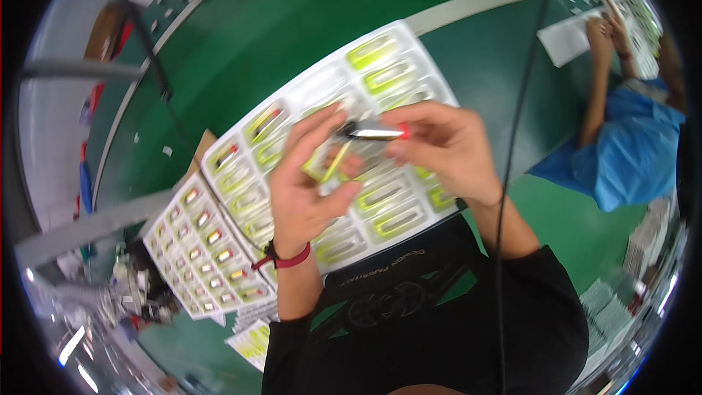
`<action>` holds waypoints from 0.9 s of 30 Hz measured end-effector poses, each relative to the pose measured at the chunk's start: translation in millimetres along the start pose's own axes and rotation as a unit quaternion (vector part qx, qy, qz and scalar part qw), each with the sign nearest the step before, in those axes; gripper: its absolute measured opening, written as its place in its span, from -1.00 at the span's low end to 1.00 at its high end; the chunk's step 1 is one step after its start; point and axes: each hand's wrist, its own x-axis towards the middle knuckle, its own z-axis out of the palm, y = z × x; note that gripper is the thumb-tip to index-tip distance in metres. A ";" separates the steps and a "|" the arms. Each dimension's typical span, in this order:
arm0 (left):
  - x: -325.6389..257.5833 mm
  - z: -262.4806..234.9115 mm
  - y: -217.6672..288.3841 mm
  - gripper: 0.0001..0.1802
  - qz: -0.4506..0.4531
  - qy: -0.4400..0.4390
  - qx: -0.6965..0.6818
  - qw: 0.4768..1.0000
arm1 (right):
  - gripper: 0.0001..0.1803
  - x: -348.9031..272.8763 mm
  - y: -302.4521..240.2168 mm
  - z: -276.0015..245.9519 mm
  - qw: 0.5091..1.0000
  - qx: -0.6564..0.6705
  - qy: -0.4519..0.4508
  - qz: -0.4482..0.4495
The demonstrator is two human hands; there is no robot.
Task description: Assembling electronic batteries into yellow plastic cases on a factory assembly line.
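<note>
Holds a silver item (376,133) over a white tray (311,89), its red end clamped in the fingers of the right hand (457,148), with left hand (298,194) half-curled near the black end, too blurred to tell if gripping, apparently mid-adjustment, probably needing steady alignment next.

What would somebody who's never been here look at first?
Probably the shiny little thing with a red end, pinched by the right hand in the middle, with the left hand close by. Under the hands spreads a big white tray with bright yellow-green shapes in its pockets. At the right, a co-worker's bright blue garment stands out.
</note>
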 end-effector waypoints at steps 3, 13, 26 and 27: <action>-14.1 -5.1 2.4 -0.38 -0.090 0.002 -0.135 0.987 | -0.65 -2.4 1.5 3.6 0.998 0.012 0.013 -0.057; -30.1 -12.1 -7.7 -0.49 -0.004 0.006 -0.036 0.999 | -0.62 -3.6 -28.5 20.1 0.905 -0.363 -0.091 -0.204; -42.3 -10.2 -8.2 -0.51 -0.072 0.018 -0.145 0.987 | -0.57 -8.0 -14.4 33.3 0.876 -0.425 -0.107 -0.201; -41.9 -10.2 -8.4 -0.51 -0.069 0.020 -0.144 0.987 | -0.58 -8.6 -14.6 35.4 0.875 -0.426 -0.104 -0.205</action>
